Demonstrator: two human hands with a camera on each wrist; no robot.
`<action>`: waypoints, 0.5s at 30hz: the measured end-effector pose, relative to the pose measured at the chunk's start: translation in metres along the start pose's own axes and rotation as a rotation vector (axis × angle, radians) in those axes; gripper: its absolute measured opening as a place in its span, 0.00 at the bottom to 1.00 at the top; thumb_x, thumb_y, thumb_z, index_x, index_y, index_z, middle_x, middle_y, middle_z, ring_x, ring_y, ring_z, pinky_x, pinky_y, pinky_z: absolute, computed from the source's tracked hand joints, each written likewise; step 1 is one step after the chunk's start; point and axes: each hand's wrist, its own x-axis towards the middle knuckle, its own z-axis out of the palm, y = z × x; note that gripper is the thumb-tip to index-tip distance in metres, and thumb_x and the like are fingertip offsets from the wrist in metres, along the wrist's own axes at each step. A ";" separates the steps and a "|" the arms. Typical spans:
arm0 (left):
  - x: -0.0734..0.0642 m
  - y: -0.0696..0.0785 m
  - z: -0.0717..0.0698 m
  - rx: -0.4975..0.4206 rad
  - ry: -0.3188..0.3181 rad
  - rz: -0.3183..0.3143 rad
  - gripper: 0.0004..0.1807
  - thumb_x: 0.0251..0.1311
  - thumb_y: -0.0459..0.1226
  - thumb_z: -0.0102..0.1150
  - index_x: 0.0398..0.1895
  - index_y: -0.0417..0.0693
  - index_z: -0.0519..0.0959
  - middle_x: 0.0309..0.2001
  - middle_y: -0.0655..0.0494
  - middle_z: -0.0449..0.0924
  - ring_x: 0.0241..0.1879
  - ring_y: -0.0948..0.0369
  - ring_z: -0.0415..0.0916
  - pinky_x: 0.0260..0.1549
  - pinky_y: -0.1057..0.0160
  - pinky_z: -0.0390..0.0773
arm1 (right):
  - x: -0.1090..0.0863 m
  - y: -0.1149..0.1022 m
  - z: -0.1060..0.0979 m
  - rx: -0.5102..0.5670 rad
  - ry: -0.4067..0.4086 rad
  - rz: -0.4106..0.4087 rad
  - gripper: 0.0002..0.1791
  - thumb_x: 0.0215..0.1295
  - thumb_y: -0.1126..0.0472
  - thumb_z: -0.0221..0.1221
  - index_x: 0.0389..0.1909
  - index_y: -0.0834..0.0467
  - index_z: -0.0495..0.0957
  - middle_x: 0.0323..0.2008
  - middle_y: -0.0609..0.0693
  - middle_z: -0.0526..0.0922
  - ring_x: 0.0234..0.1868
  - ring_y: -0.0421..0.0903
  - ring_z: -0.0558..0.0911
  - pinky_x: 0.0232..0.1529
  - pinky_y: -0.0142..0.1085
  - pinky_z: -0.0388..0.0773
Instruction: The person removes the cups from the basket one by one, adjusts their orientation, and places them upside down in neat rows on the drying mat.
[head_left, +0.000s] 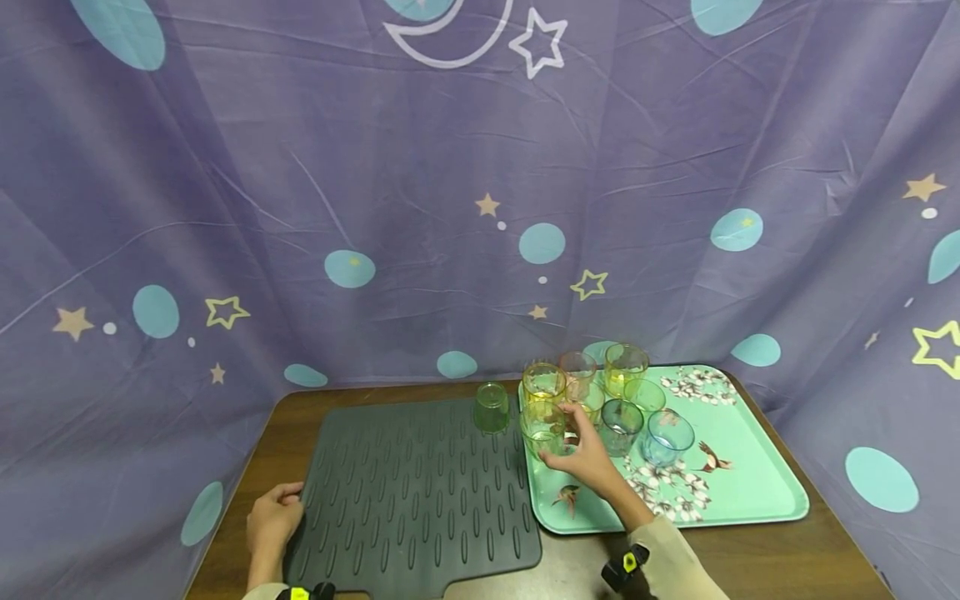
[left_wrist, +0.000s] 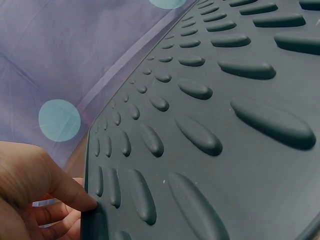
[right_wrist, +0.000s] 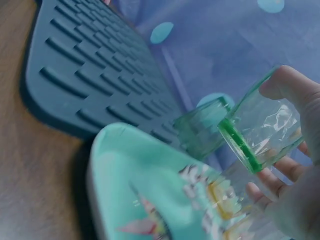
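Note:
My right hand (head_left: 588,462) grips a pale green glass (head_left: 542,429) between thumb and fingers, over the left side of the mint tray (head_left: 757,492). In the right wrist view the held glass (right_wrist: 272,127) is tilted, its thick green base showing. My left hand (head_left: 273,518) pinches the left edge of a dark grey ridged drying mat (head_left: 420,492). The left wrist view has the thumb (left_wrist: 75,192) against the mat's edge, the other fingers behind it. A darker green glass (head_left: 491,408) stands on the mat's far right corner.
Several tinted glasses crowd the tray's far left part, among them a yellow glass (head_left: 545,379), a pink glass (head_left: 577,371), a grey glass (head_left: 620,427) and a blue glass (head_left: 667,437). A wooden table (head_left: 720,550) lies underneath. Behind hangs a purple curtain (head_left: 450,167).

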 end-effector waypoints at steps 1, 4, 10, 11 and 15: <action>0.000 0.000 0.000 0.001 -0.003 0.000 0.22 0.53 0.32 0.52 0.52 0.41 0.83 0.34 0.50 0.86 0.47 0.39 0.79 0.33 0.52 0.70 | 0.001 -0.003 0.000 -0.002 0.005 -0.004 0.42 0.51 0.65 0.75 0.67 0.59 0.66 0.58 0.61 0.78 0.59 0.59 0.77 0.54 0.48 0.74; 0.000 0.000 -0.001 0.003 -0.007 0.004 0.23 0.51 0.32 0.53 0.52 0.41 0.84 0.33 0.53 0.86 0.46 0.41 0.80 0.31 0.56 0.70 | 0.003 -0.011 0.001 -0.004 0.019 -0.010 0.42 0.51 0.66 0.75 0.67 0.61 0.65 0.57 0.63 0.78 0.57 0.57 0.77 0.55 0.48 0.74; -0.001 0.001 -0.001 -0.003 -0.006 0.009 0.23 0.51 0.32 0.53 0.52 0.41 0.83 0.33 0.53 0.85 0.45 0.42 0.80 0.32 0.57 0.69 | 0.007 -0.021 0.001 0.007 0.017 -0.022 0.43 0.51 0.66 0.74 0.68 0.60 0.65 0.54 0.62 0.76 0.54 0.53 0.75 0.58 0.50 0.73; -0.001 0.001 -0.001 -0.004 -0.003 0.010 0.23 0.51 0.32 0.53 0.52 0.41 0.83 0.33 0.52 0.85 0.45 0.41 0.80 0.32 0.57 0.70 | 0.008 -0.022 0.000 0.008 0.015 -0.029 0.42 0.51 0.66 0.74 0.67 0.60 0.64 0.53 0.62 0.75 0.53 0.52 0.75 0.58 0.50 0.73; -0.001 0.001 -0.002 0.000 -0.006 0.005 0.23 0.52 0.32 0.52 0.53 0.41 0.83 0.34 0.52 0.85 0.46 0.40 0.80 0.33 0.55 0.70 | 0.014 -0.028 -0.001 0.005 0.010 -0.066 0.41 0.52 0.67 0.73 0.66 0.61 0.64 0.53 0.62 0.74 0.52 0.50 0.74 0.56 0.48 0.73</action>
